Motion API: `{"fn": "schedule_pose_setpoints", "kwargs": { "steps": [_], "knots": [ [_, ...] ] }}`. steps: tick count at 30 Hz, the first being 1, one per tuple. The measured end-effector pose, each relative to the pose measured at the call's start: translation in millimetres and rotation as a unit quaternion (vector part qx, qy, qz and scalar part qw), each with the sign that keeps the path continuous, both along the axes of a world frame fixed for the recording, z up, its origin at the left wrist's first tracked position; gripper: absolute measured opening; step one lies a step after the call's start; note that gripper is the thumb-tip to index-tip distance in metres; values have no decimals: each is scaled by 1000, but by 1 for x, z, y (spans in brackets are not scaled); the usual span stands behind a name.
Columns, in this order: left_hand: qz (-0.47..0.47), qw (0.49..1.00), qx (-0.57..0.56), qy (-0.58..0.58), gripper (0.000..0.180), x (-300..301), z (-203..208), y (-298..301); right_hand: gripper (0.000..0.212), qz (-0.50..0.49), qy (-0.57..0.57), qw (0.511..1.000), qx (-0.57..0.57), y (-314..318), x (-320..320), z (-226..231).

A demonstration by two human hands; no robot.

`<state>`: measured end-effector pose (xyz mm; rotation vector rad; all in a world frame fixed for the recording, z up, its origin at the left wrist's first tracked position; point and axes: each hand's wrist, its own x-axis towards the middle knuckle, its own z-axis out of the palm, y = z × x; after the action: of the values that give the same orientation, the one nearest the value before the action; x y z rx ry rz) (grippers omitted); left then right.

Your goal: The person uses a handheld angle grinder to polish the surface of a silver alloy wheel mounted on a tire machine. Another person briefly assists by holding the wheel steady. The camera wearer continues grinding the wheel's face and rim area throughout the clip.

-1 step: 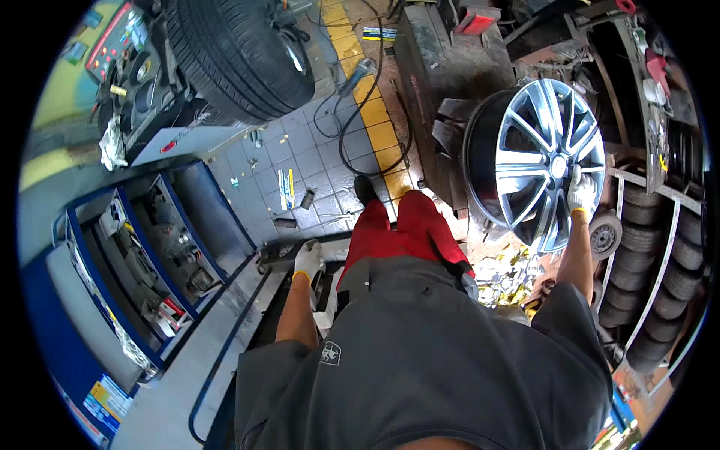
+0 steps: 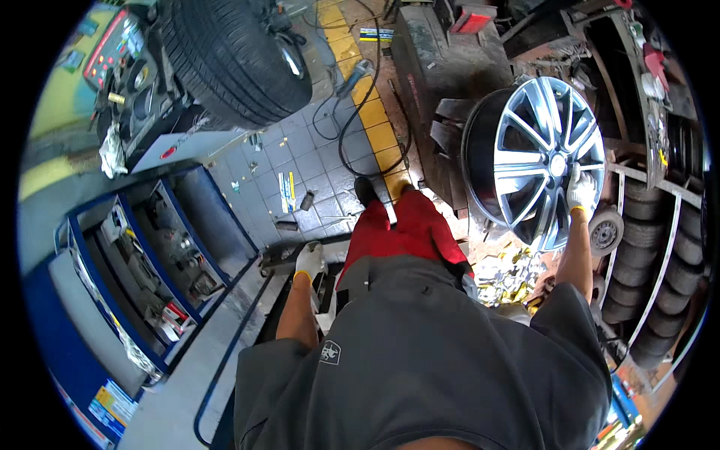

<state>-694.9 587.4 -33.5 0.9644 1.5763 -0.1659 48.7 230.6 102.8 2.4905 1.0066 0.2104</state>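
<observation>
A silver multi-spoke alloy wheel (image 2: 517, 163) stands on its edge at the right, its face toward me and its dark barrel behind. My right hand (image 2: 580, 190), in a white knit glove with a yellow cuff, grips it at a spoke right of the hub; part of the fingers is hidden among the spokes. At my left side, my left hand (image 2: 309, 259), gloved the same way, hangs low with its fingers curled. It is beside a grey metal bar (image 2: 341, 247), and whether anything is inside the curled fingers is hidden.
A tyre (image 2: 232, 60) is mounted on a machine at the upper left. Below it stands a blue cabinet (image 2: 217, 217) with tools inside. A black hose (image 2: 343, 135) loops over the tiled floor. Stacked tyres (image 2: 626, 270) fill a rack at the right, beside a heap of small metal pieces (image 2: 510, 274).
</observation>
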Motion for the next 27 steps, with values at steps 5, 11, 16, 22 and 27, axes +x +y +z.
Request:
{"fn": "schedule_pose_setpoints", "kwargs": {
  "steps": [5,11,16,22,27],
  "knots": [
    [-109,994,27,5,28,43,-1,66,32,-96,39,993,-52,81,-60,59],
    [-282,949,139,-6,39,152,14,146,41,-183,-48,970,153,92,-85,46],
    [-398,905,152,-16,43,229,-41,184,46,-224,110,928,277,183,-211,112],
    [-534,826,176,34,47,330,-129,228,45,-279,33,922,268,211,-245,90],
    [-545,790,228,165,47,400,-231,280,42,-361,39,850,381,213,-260,100]
  ]
}}
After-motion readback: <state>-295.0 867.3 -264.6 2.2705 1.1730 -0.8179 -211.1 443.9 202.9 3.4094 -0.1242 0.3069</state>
